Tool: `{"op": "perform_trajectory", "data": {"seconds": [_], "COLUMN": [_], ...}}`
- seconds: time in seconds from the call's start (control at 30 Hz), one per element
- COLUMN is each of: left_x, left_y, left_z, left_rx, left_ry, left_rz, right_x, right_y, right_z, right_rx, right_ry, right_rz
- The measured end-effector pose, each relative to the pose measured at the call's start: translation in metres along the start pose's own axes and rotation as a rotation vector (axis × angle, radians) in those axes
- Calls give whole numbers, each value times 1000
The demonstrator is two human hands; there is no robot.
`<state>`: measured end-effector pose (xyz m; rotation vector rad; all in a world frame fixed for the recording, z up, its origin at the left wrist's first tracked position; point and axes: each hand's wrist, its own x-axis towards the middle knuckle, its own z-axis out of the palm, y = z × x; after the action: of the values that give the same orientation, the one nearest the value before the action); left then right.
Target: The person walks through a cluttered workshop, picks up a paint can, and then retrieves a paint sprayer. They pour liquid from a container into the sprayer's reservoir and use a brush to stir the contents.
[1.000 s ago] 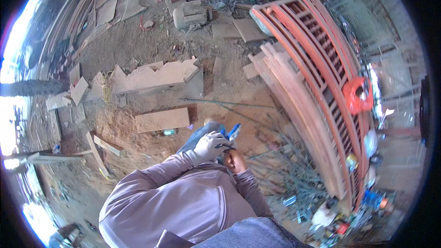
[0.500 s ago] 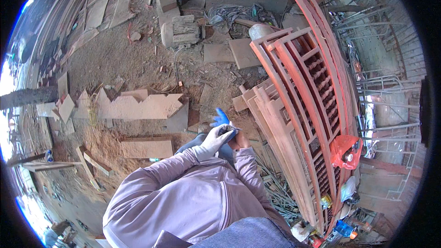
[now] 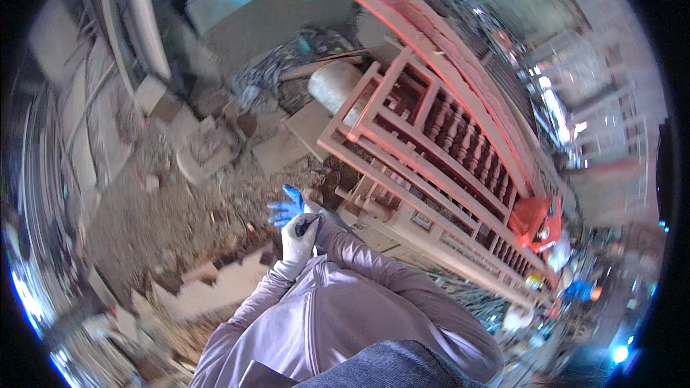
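Left hand (image 3: 295,241), white-gloved, fingers closed on a dark bit (image 3: 311,228) at the right wrist, probably cuff. Right hand (image 3: 290,208) just off its 12 o'clock, in a blue glove (image 3: 292,193), fingers splayed, nothing seen in its grasp; can't tell how far the glove is on. Risks: tugging hard might tear the cuff or lose the pinch; fingers in wrong slots would bunch. Railing (image 3: 424,133) at 2 o'clock could knock a swinging elbow; notched board (image 3: 215,289) at 8 could trip an inattentive step.
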<state>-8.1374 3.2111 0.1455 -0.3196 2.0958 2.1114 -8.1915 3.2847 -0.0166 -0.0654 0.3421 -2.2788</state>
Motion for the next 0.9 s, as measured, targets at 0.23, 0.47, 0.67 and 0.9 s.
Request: {"op": "perform_trajectory", "data": {"seconds": [0.23, 0.47, 0.67, 0.9], "left_x": [144, 279, 360, 430], "left_y": [59, 61, 120, 112], "left_z": [10, -9, 34, -20], "left_rx": [29, 173, 298, 264], "left_ry": [-153, -376, -847, -998], "left_rz": [-77, 11, 273, 823], "right_x": [102, 160, 160, 149], "right_y": [-113, -199, -285, -321], "right_z": [-36, -7, 22, 10], "right_rx": [61, -18, 268, 570], "right_ry": [497, 888, 1162, 700], "right_rz": [123, -213, -260, -1141]}}
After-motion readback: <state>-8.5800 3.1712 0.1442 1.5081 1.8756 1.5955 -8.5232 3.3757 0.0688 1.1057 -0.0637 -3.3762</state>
